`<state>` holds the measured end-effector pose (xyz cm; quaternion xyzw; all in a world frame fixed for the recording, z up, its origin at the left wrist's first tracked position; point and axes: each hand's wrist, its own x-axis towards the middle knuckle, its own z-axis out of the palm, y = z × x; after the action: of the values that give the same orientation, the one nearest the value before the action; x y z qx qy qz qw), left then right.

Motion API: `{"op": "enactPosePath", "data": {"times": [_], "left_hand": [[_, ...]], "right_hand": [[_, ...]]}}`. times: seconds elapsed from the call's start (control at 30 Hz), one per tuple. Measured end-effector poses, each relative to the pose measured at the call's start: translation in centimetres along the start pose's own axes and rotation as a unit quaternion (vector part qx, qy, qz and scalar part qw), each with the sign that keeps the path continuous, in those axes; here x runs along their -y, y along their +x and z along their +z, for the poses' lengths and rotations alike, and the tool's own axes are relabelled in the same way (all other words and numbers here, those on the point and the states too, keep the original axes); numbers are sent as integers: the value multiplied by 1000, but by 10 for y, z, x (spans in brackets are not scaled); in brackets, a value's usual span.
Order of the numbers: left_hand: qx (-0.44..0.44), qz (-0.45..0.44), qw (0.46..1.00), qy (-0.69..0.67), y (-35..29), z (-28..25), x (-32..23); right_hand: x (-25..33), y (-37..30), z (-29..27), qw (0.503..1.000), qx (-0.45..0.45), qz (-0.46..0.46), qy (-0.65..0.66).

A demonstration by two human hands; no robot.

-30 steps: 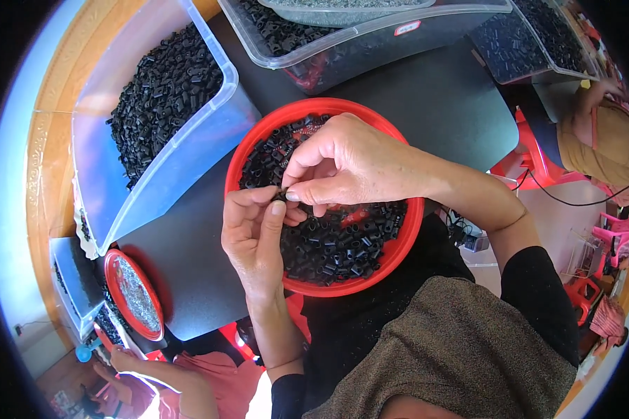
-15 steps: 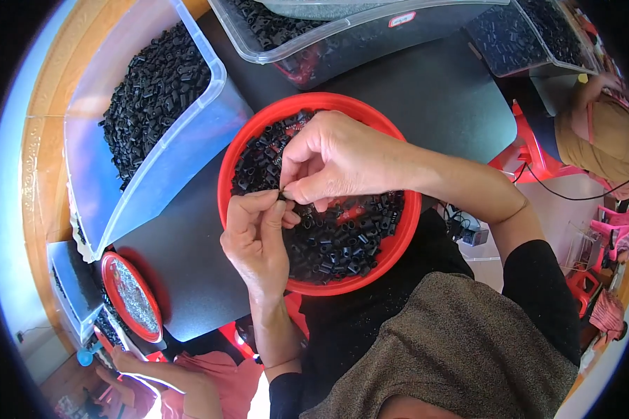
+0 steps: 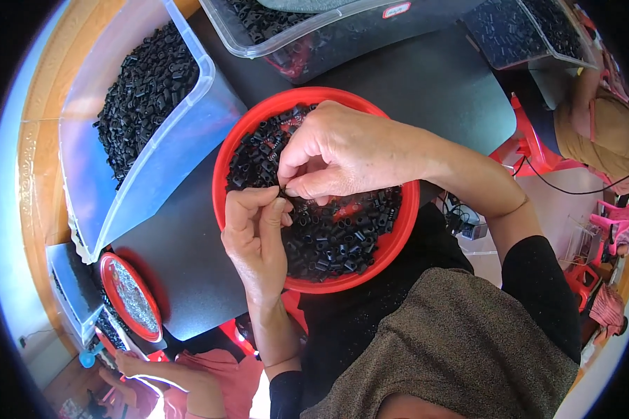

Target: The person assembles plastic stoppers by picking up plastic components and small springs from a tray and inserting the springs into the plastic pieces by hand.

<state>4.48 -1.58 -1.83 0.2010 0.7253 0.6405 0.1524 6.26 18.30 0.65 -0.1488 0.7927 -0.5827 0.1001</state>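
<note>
Both hands meet over a round red basin (image 3: 410, 230) of small black tubular plastic pieces (image 3: 339, 244), with a few thin metal springs among them. My left hand (image 3: 253, 234) is closed, thumb and forefinger pinched at a small dark piece (image 3: 282, 190). From the right, my right hand (image 3: 353, 155) reaches across and pinches the same piece with its thumb and fingertips. The fingers cover most of this piece, so its exact shape cannot be made out.
A clear bin (image 3: 213, 73) heaped with black pieces stands at the left. Another clear bin (image 3: 342, 28) sits behind the basin. At the lower left is a red tray (image 3: 154, 307) of shiny small parts. Co-workers sit at the lower left, near a pink sleeve (image 3: 223, 377), and far right.
The view has shifted slightly, so the basin and bins appear a little further left. Both hands keep pinching at the same spot with almost no movement.
</note>
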Motion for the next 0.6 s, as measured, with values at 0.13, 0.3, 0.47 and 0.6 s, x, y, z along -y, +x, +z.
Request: {"op": "enactPosePath", "data": {"times": [0.13, 0.3, 0.47, 0.6], "left_hand": [[-5, 72, 994, 80, -2, 2, 2], [-32, 88, 995, 38, -2, -1, 4], [-8, 84, 994, -64, -7, -2, -10], [-1, 100, 992, -75, -5, 0, -14]], "right_hand": [[4, 1, 2, 999, 8, 23, 32], [9, -1, 10, 998, -52, 12, 45], [16, 1, -6, 976, 15, 135, 173], [19, 3, -1, 962, 23, 123, 241]]}}
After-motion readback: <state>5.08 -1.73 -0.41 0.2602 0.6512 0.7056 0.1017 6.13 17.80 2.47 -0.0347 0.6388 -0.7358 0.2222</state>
